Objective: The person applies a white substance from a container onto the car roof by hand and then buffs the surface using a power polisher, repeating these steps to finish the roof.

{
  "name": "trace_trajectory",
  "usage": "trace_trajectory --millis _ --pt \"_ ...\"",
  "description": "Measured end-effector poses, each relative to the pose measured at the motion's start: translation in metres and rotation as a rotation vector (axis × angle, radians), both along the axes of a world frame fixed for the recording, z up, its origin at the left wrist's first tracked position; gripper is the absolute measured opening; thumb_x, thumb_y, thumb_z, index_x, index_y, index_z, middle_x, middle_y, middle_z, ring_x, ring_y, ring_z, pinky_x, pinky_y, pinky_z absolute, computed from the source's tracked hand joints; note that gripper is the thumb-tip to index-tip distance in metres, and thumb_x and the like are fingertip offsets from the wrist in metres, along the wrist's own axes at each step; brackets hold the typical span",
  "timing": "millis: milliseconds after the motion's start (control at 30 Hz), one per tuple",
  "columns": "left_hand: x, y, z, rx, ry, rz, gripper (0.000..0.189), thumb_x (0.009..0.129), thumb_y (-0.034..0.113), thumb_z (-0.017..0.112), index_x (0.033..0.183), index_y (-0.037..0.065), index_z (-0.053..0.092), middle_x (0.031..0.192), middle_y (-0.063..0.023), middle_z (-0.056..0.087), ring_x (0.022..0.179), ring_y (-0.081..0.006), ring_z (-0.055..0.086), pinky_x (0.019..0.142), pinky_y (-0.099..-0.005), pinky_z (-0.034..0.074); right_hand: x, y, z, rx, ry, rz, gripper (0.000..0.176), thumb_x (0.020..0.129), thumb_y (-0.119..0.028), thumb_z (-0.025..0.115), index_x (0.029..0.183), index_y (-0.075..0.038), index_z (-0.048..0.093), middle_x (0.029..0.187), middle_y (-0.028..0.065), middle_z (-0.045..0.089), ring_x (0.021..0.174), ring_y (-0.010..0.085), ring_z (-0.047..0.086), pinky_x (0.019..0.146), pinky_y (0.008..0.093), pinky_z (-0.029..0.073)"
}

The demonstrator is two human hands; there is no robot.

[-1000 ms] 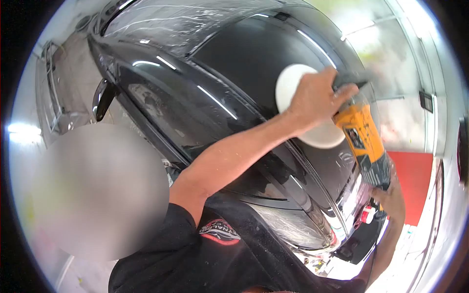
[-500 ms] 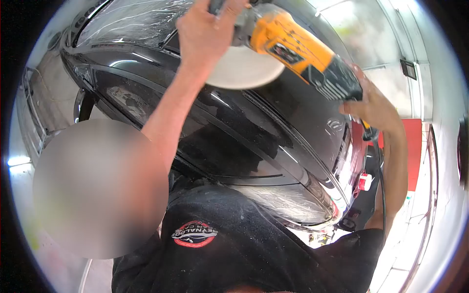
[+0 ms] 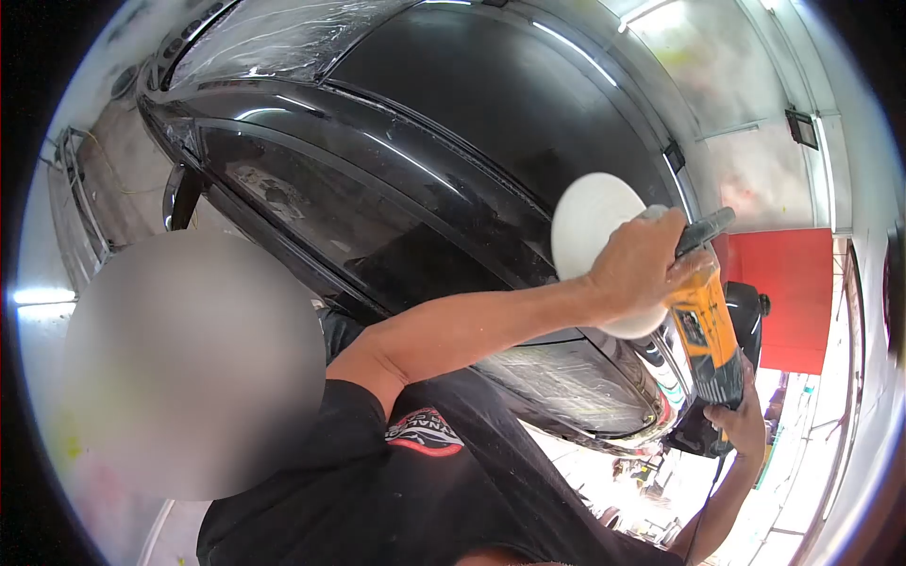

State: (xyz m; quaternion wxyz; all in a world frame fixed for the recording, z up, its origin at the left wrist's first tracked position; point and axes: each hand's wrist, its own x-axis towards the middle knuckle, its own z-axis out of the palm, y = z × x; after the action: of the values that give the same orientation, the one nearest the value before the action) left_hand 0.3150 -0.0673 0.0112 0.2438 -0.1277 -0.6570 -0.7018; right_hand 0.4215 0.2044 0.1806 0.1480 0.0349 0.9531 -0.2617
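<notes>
A yellow and black power polisher (image 3: 703, 325) is gripped by both hands. My left hand (image 3: 642, 259) is closed around its front end, beside the dark side handle. Near the cord end, my right hand (image 3: 741, 420) wraps the dark rear body. The large round white pad (image 3: 590, 222) is tilted toward the left, partly covered by my left hand and wrist. Behind and beside it is a glossy black car (image 3: 481, 94). Whether the pad touches the bodywork cannot be made out.
Clear plastic film (image 3: 274, 42) covers the windshield at the upper left. A side mirror (image 3: 179, 196) sticks out at the left. A red panel (image 3: 783, 302) stands at the right, near a black object (image 3: 747, 316). The cord hangs below the polisher. A blurred circle hides the lower left.
Both hands and the polisher have moved right and down, from over the roof toward the car's right-hand end in view. The polisher has turned more upright, and the pad shows more fully.
</notes>
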Motion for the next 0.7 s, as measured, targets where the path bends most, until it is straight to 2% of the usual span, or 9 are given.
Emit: trace_trajectory --millis 67,133,233,367,400,533,600,667,700 --pt "0.002 -0.004 0.0 0.04 -0.015 -0.035 0.041 0.095 0.036 0.073 0.104 -0.002 0.061 0.078 -0.0224 0.068 0.073 -0.0394 0.071 0.065 -0.0445 0.054 0.001 0.001 0.004 -0.005 -0.011 0.018 0.101 0.061 0.005 0.07 0.156 -0.004 0.036 0.128 0.0061 0.059 0.107 0.0159 0.058 0.086 0.0289 0.048" --pt "0.012 -0.023 0.005 0.062 -0.05 -0.046 0.041 0.094 0.035 0.075 0.105 -0.003 0.062 0.078 -0.0227 0.068 0.074 -0.0396 0.072 0.065 -0.0445 0.054 0.001 -0.021 0.013 -0.033 -0.062 0.009 0.102 0.061 0.001 0.073 0.156 0.001 0.035 0.14 0.0093 0.055 0.13 0.0208 0.052 0.114 0.0353 0.037" --pt "0.029 -0.061 0.004 0.095 -0.029 0.072 0.043 0.095 0.039 0.074 0.103 -0.002 0.062 0.077 -0.0219 0.068 0.071 -0.0367 0.073 0.062 -0.0426 0.054 -0.015 -0.059 0.014 0.021 -0.073 0.069 0.104 0.063 -0.002 0.078 0.157 0.002 0.034 0.143 0.0097 0.053 0.133 0.0216 0.05 0.115 0.0357 0.036" --pt "0.036 -0.163 -0.005 0.043 -0.154 0.21 0.053 0.096 0.05 0.071 0.1 -0.001 0.062 0.074 -0.0202 0.067 0.064 -0.0293 0.072 0.056 -0.0385 0.052 -0.072 -0.12 0.001 0.088 -0.071 0.281 0.104 0.067 -0.002 0.081 0.159 0.0 0.031 0.147 0.0121 0.051 0.136 0.0232 0.048 0.116 0.0363 0.034" --pt "0.036 -0.185 -0.006 0.004 -0.197 0.28 0.053 0.094 0.051 0.073 0.102 0.0 0.064 0.073 -0.0183 0.068 0.063 -0.025 0.071 0.056 -0.0379 0.052 -0.086 -0.139 -0.001 0.089 -0.074 0.333 0.104 0.068 -0.001 0.081 0.159 -0.001 0.031 0.148 0.0131 0.051 0.137 0.0238 0.047 0.117 0.0365 0.034" --pt "0.026 -0.272 -0.027 0.16 -0.164 0.511 0.052 0.091 0.053 0.076 0.099 0.002 0.069 0.071 -0.0064 0.069 0.065 -0.0107 0.064 0.057 -0.0339 0.051 -0.133 -0.256 -0.009 0.143 -0.089 0.466 0.103 0.069 -0.001 0.079 0.16 -0.003 0.031 0.146 0.0162 0.053 0.134 0.025 0.049 0.113 0.0358 0.038" --pt "0.019 -0.313 -0.041 0.075 -0.126 0.665 0.054 0.091 0.054 0.076 0.099 0.001 0.07 0.074 -0.0038 0.07 0.066 -0.0082 0.064 0.058 -0.0325 0.052 -0.15 -0.304 -0.011 0.286 -0.026 0.589 0.104 0.069 -0.003 0.077 0.161 -0.002 0.029 0.131 0.0141 0.058 0.104 0.0176 0.059 0.09 0.0314 0.05" --pt "0.036 -0.341 -0.03 0.057 -0.122 0.682 0.053 0.091 0.046 0.076 0.093 -0.006 0.066 0.068 -0.0185 0.067 0.063 -0.0301 0.071 0.06 -0.039 0.054 -0.146 -0.359 -0.01 0.333 -0.141 0.525 0.103 0.07 -0.004 0.075 0.161 -0.002 0.028 0.121 0.0146 0.061 0.082 0.0155 0.063 0.075 0.0307 0.054" --pt "0.038 -0.348 -0.032 0.042 -0.142 0.729 0.051 0.093 0.044 0.075 0.095 -0.006 0.067 0.069 -0.0182 0.068 0.063 -0.0256 0.068 0.06 -0.0378 0.052 -0.149 -0.365 -0.016 0.321 -0.119 0.545 0.101 0.072 -0.005 0.076 0.161 -0.005 0.028 0.113 0.0124 0.062 0.077 0.0143 0.061 0.071 0.0306 0.052"
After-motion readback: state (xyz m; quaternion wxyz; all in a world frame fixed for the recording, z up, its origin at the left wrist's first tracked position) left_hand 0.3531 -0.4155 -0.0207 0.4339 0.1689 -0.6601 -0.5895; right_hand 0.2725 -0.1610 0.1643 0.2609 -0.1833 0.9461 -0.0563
